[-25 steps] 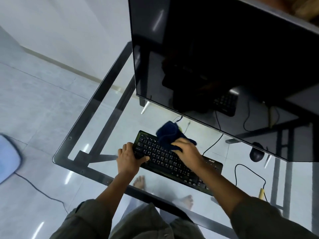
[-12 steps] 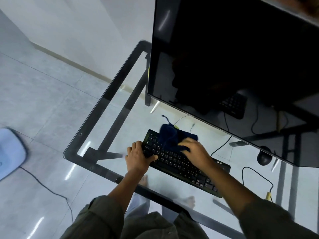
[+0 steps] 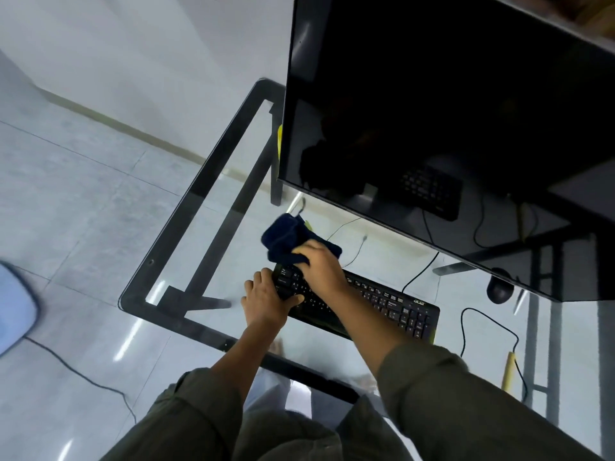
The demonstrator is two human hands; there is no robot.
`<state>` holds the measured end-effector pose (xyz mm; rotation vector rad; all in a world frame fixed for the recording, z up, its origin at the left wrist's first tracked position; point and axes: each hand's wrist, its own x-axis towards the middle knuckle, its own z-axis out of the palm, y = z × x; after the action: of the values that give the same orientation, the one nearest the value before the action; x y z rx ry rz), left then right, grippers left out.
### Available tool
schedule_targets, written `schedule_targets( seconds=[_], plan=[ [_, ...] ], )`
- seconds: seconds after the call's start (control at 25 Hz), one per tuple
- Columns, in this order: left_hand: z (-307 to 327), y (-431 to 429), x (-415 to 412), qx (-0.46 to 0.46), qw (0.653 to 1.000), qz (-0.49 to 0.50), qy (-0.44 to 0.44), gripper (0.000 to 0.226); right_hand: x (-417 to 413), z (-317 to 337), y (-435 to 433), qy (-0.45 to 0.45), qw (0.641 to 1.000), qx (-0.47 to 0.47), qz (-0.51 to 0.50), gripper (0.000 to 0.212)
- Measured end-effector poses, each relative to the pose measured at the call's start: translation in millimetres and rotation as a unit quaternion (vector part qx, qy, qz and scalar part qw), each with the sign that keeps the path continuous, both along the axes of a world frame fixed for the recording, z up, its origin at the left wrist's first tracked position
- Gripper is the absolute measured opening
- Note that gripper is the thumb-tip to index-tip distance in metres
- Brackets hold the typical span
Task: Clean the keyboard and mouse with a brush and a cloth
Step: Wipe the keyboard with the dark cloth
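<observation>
Wiping is shifting toward the left end of the black corded keyboard (image 3: 359, 296): a second ago the dark blue cloth (image 3: 293, 239) was bunched over the upper middle rows, and now the right hand (image 3: 321, 264) is pushing it past the top-left corner, so that much of the cloth is hanging off the keyboard's far edge over the clear glass table (image 3: 213, 247). That suggests the left key block is getting its pass while the right half and number pad are still waiting. The right hand is lying palm down with fingers curled over the cloth, pressing it to the keys, the forearm crossing the keyboard diagonally. The left hand (image 3: 266, 299) is clamping the keyboard's left end, thumb lying over the front keys and fingers wrapped round the edge, holding it steady as before. The black computer mouse (image 3: 498, 289) is sitting well apart on the right, partly under the edge of the large black monitor (image 3: 432, 94), apparently untouched. No brush is clearly showing.
</observation>
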<state>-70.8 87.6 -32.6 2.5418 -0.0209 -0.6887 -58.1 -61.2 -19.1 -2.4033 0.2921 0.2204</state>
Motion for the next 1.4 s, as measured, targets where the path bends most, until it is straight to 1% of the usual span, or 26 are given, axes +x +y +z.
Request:
schedule_targets(
  seconds=[0.08,0.16,0.24,0.32,0.36,0.44,0.52,0.56,0.6,0.68,0.72,0.76,0.8,0.88,0.96,1.04,1.12,1.2,1.32,1.36,1.4],
  plan=[
    [1,2,1,0.006,1.0,0.0,0.005,0.067,10,-1,13,0.003,1.0,-0.009,-0.006,0.027],
    [0,4,3,0.019,1.0,-0.004,0.012,0.07,-8,-2,0,0.003,1.0,-0.029,-0.011,0.031],
    [1,6,4,0.044,0.999,-0.011,0.019,0.075,-48,-3,-32,0.004,0.998,-0.047,-0.028,0.034],
    [4,5,4,0.083,0.996,-0.021,0.024,0.08,-103,-1,-78,0.021,0.994,-0.071,-0.078,0.034],
    [6,6,4,0.103,0.994,-0.024,0.014,0.082,-131,-1,-101,0.034,0.99,-0.089,-0.108,0.033],
    [13,-2,2,0.124,0.99,-0.055,-0.048,0.087,-188,4,-143,0.057,0.974,-0.122,-0.182,0.03],
    [22,-22,2,0.099,0.98,-0.134,-0.109,0.092,-225,7,-165,0.066,0.955,-0.13,-0.258,0.028],
    [26,-39,2,0.081,0.969,-0.199,-0.121,0.093,-233,6,-166,0.063,0.949,-0.121,-0.285,0.027],
    [29,-59,0,0.068,0.951,-0.275,-0.121,0.093,-234,3,-165,0.053,0.945,-0.11,-0.303,0.027],
    [28,-99,-8,0.066,0.904,-0.408,-0.107,0.09,-224,-2,-159,0.026,0.938,-0.088,-0.333,0.025],
    [24,-113,-13,0.081,0.884,-0.45,-0.101,0.089,-221,-4,-155,0.019,0.932,-0.075,-0.353,0.025],
    [20,-120,-16,0.102,0.871,-0.469,-0.101,0.088,-221,-4,-151,0.014,0.926,-0.064,-0.371,0.025],
    [16,-123,-19,0.121,0.867,-0.473,-0.102,0.087,-226,-4,-146,0.011,0.921,-0.053,-0.387,0.026],
    [13,-120,-23,0.136,0.876,-0.452,-0.099,0.086,-246,-5,-127,0.007,0.914,-0.036,-0.404,0.028],
    [11,-120,-25,0.126,0.885,-0.437,-0.102,0.086,-271,-5,-101,0.022,0.91,-0.016,-0.413,0.029],
    [10,-122,-24,0.114,0.887,-0.434,-0.106,0.087,-286,-4,-88,0.056,0.905,0.021,-0.42,0.029],
    [10,-121,-20,0.09,0.888,-0.432,-0.127,0.088,-278,-1,-100,0.066,0.906,0.022,-0.417,0.029],
    [8,-128,-17,0.091,0.886,-0.434,-0.137,0.089,-252,4,-129,0.039,0.912,0.0,-0.409,0.026],
    [16,-128,-8,0.08,0.895,-0.426,-0.102,0.089,-193,13,-161,-0.001,0.915,-0.042,-0.401,0.02],
    [17,-137,-21,0.099,0.891,-0.43,-0.11,0.089,-200,5,-177,-0.007,0.91,-0.018,-0.414,0.02],
    [15,-141,-27,0.107,0.894,-0.421,-0.109,0.09,-207,-3,-180,-0.003,0.911,-0.009,-0.413,0.02]
  ],
)
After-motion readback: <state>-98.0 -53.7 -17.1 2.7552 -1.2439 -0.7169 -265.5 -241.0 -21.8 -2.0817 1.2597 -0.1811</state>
